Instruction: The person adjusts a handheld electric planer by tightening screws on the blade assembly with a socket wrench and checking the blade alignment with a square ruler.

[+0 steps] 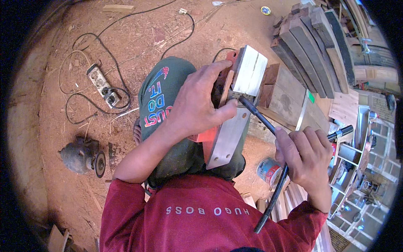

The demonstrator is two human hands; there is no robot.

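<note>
The left hand (197,107) clamps the upturned power planer (235,105) steady on the lap, while the right hand (308,157), just right of it, fists a black tool (262,119) into its blade area.

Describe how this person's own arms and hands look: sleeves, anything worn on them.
Both hands are bare: no gloves, rings, watch or bands show on the left hand or the right hand. The forearms are uncovered. Short, dark red sleeves of a shirt end near the elbows; the fabric looks plain and slightly creased.
</note>
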